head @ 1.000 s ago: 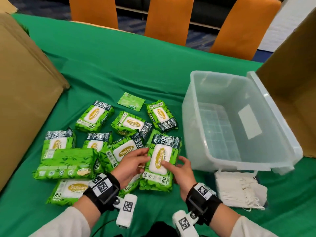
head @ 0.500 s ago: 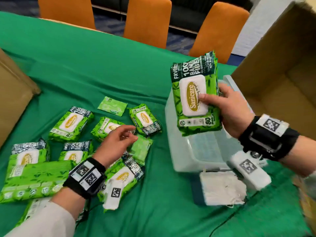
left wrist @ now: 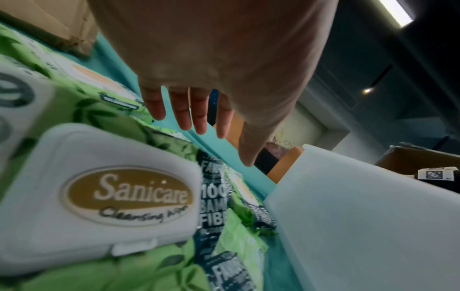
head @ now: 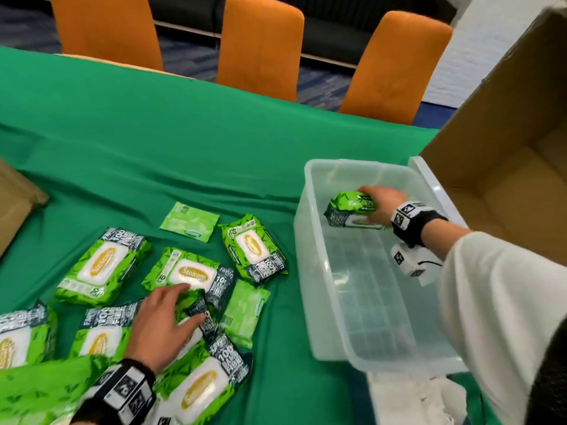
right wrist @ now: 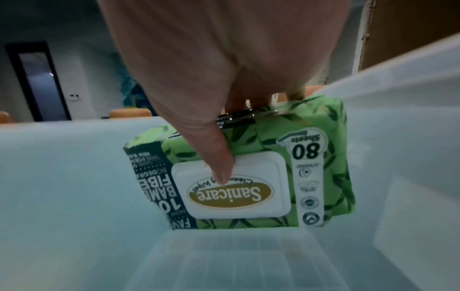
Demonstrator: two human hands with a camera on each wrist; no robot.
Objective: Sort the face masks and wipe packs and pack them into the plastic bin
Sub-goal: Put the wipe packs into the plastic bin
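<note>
My right hand (head: 379,207) grips a green Sanicare wipe pack (head: 352,210) inside the clear plastic bin (head: 310,240), near its far end. In the right wrist view the thumb lies on the white lid of the wipe pack (right wrist: 248,177), fingers behind it, and the pack stands on edge against the bin's far wall (right wrist: 62,167). My left hand (head: 165,320) hovers with straight fingers over the green packs (head: 191,274) spread on the green cloth. The left wrist view shows those fingers (left wrist: 191,112) spread above a Sanicare pack (left wrist: 104,196). White face masks (head: 411,397) lie in front of the bin.
An open cardboard box (head: 506,154) stands right of the bin, another box (head: 15,204) at the left edge. Two flat small green sachets (head: 190,220) lie among the packs. Orange chairs (head: 260,44) line the table's far side.
My right hand has carried the wipe pack from above the bin's near edge down into the bin. My left hand has stayed over the packs on the cloth.
</note>
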